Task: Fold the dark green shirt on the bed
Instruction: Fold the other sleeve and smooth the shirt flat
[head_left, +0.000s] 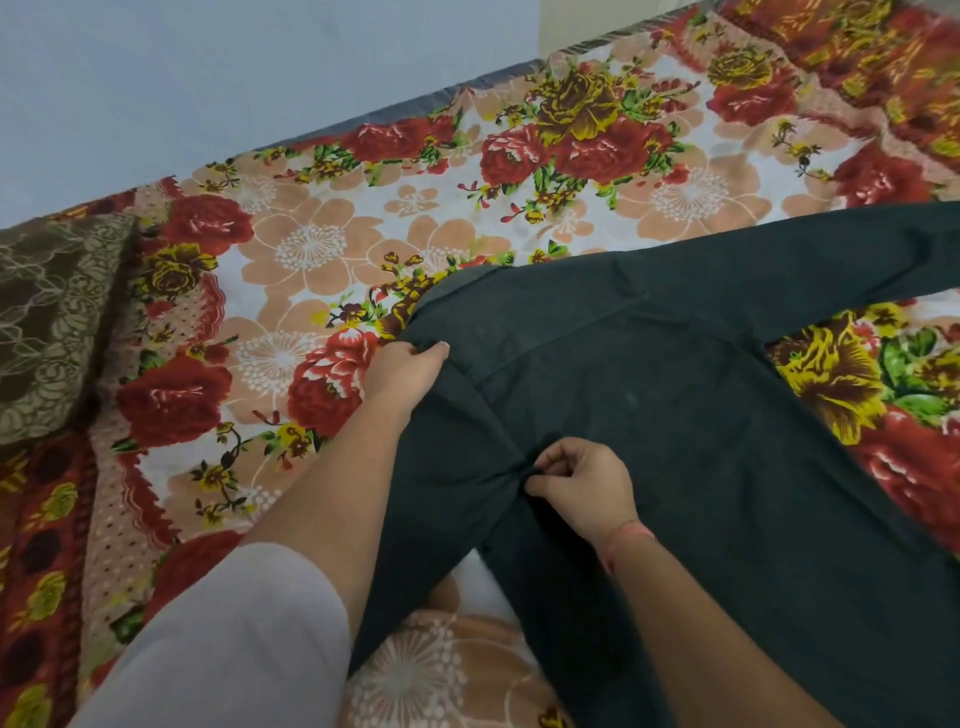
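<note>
The dark green shirt (691, 395) lies spread on the floral bedsheet (322, 249), filling the right half of the view. One long sleeve stretches toward the upper right edge. My left hand (408, 371) grips the shirt's left shoulder edge near the collar. My right hand (582, 480) pinches a fold of the fabric lower down, near where the other sleeve joins the body. That sleeve runs down toward me under my left forearm. The shirt's lower part runs out of view at the bottom right.
A brown patterned pillow (52, 322) rests at the left edge of the bed. A pale blue wall (208, 67) borders the bed's far side. Bare sheet extends beyond the shirt toward the wall and left.
</note>
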